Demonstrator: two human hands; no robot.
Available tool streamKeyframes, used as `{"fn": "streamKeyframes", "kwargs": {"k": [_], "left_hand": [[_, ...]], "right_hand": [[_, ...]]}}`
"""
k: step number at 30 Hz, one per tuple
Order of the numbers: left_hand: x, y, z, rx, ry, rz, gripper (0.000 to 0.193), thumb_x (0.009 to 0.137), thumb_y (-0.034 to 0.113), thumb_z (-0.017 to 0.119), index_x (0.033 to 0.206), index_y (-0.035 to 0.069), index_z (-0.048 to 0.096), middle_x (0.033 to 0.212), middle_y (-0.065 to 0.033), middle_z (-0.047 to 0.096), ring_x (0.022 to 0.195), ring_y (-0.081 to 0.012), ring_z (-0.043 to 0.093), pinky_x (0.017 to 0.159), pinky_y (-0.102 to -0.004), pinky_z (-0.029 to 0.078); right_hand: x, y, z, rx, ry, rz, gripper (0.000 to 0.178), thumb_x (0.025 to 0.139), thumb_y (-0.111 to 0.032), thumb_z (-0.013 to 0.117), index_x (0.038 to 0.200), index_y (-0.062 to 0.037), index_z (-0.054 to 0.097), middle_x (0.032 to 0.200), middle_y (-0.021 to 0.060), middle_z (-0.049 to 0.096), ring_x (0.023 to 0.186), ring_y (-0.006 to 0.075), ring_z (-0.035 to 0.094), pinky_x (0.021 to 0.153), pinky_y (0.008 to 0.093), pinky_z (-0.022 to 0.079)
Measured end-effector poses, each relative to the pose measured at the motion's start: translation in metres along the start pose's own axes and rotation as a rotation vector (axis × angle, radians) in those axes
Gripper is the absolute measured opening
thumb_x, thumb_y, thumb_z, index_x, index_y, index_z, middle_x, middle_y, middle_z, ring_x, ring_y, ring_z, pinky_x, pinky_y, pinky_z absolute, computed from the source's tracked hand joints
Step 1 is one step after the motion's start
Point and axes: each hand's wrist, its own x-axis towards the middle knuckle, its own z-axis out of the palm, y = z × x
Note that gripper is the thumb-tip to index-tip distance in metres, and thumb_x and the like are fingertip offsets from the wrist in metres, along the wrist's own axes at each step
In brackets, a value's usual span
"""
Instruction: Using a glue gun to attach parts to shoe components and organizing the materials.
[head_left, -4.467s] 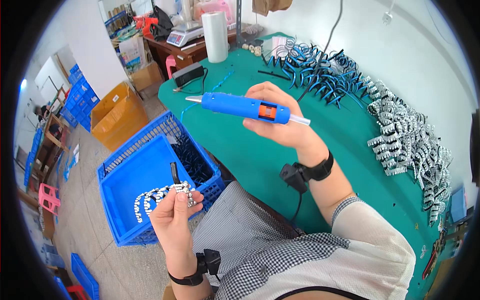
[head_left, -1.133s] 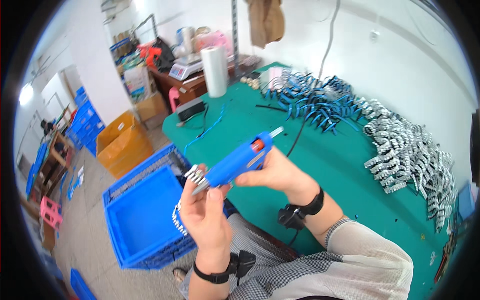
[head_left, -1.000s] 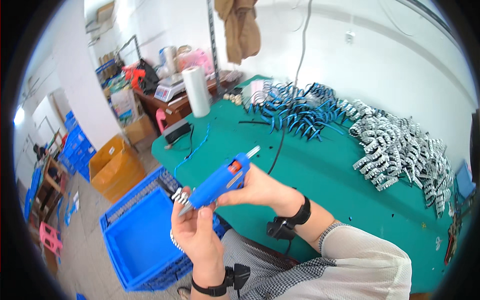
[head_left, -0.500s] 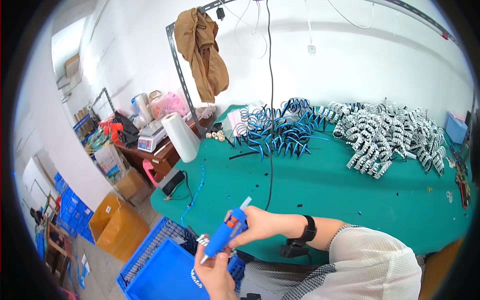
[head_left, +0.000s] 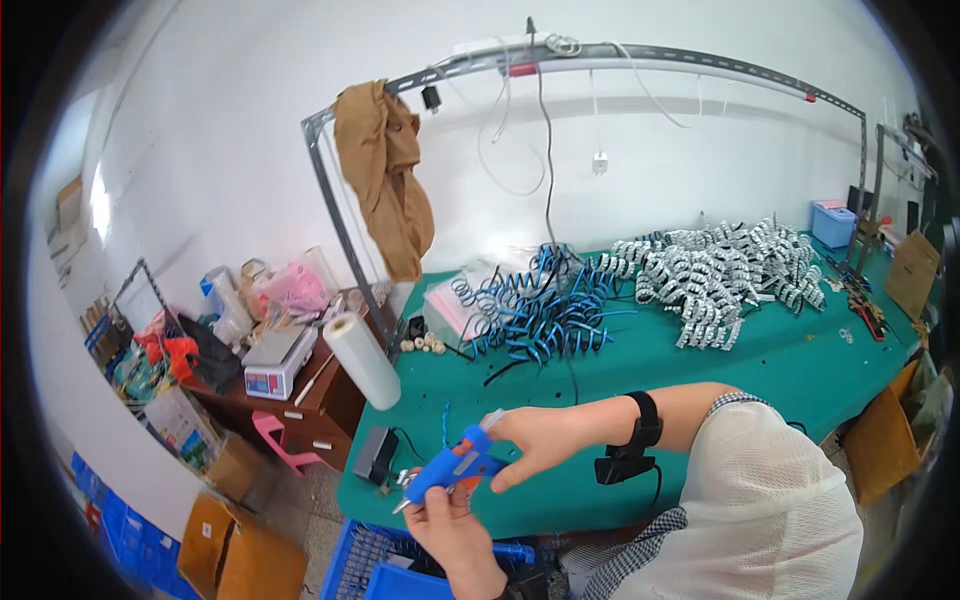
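At grn tbl (head_left: 590, 505): 1 blue glue gun (head_left: 447, 470) in R hand (head_left: 538, 441).

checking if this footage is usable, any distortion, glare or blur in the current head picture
Head view: fisheye bending bows the metal frame, and darkness rings the rim; head view: a washed-out white streak shows on the wall at far left; head view: the glue gun looks slightly soft, though its outline stays readable.
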Motion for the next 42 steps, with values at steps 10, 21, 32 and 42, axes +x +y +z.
{"fn": "streamKeyframes", "kwargs": {"k": [10,21,32,42], "left_hand": [[0.088,0.050,0.086,0.161,0.002,-0.046,0.020,0.084,0.012,0.055,0.100,0.003,0.049,0.092,-0.0075,0.058,0.077,-0.0125,0.058,0.063,-0.0208,0.053],[0.134,0.075,0.117,0.274,0.046,-0.071,0.040,0.082,0.013,0.055,0.118,0.002,0.041,0.113,-0.0176,0.051,0.098,-0.0282,0.052,0.082,-0.0407,0.044],[0.161,0.057,0.115,0.308,0.111,-0.038,0.028,0.084,0.012,0.053,0.108,-0.002,0.049,0.107,-0.0158,0.054,0.093,-0.0258,0.054,0.077,-0.0361,0.046],[0.164,0.044,0.118,0.281,0.114,-0.079,0.029,0.084,0.010,0.052,0.109,-0.003,0.049,0.107,-0.0165,0.055,0.092,-0.0255,0.055,0.075,-0.0343,0.047]], "right_hand": [[0.060,-0.037,-0.282,-0.779,0.367,0.215,0.045,0.071,-0.037,0.064,0.100,-0.0026,0.060,0.100,0.0173,0.057,0.094,0.0319,0.054,0.081,0.0375,0.043],[0.196,0.009,-0.487,-1.348,0.839,0.345,0.045,0.067,-0.030,0.066,0.103,-0.0046,0.059,0.106,0.0084,0.056,0.107,0.0226,0.047,0.092,0.0379,0.033],[0.210,0.034,-0.513,-1.277,0.632,0.523,0.043,0.062,-0.039,0.068,0.091,-0.0090,0.065,0.087,0.0080,0.063,0.086,0.0238,0.057,0.089,0.0361,0.029],[0.206,0.047,-0.518,-1.381,0.696,0.285,0.037,0.063,-0.040,0.068,0.082,-0.0092,0.063,0.080,0.0069,0.062,0.076,0.0205,0.059,0.082,0.0358,0.030]]}}
